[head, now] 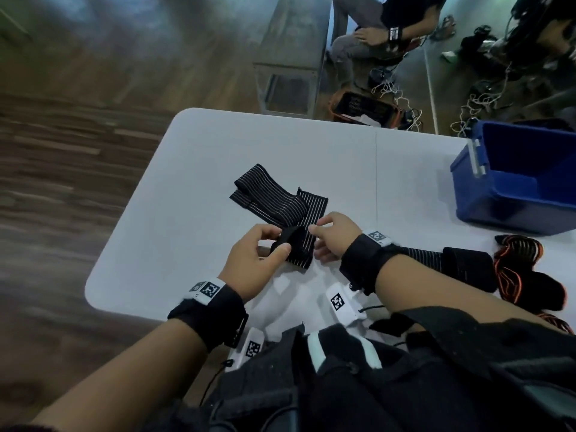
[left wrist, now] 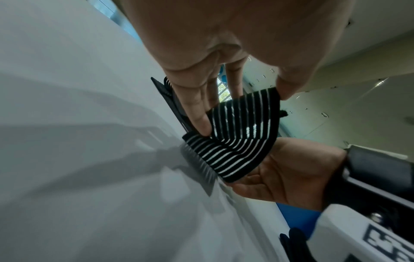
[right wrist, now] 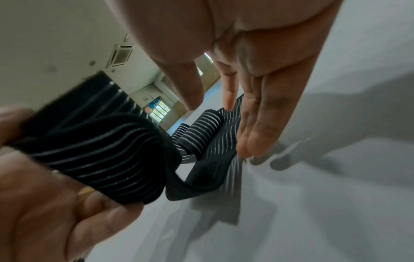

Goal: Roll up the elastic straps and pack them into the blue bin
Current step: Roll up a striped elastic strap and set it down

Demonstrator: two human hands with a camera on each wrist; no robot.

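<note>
both hands close together, left fingers curled, right fingers straight

your head camera looks steeply down over the white table; both wrist cameras sit close, sharing the striped elastic strap between your fingers.

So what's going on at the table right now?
A person is starting to roll a black striped elastic strap at the near edge of the white table. The left hand pinches the rolled end; the right hand rests beside it with straight fingers. The rest of the strap lies loose on the table. The blue bin stands to the right, more straps near it.
</note>
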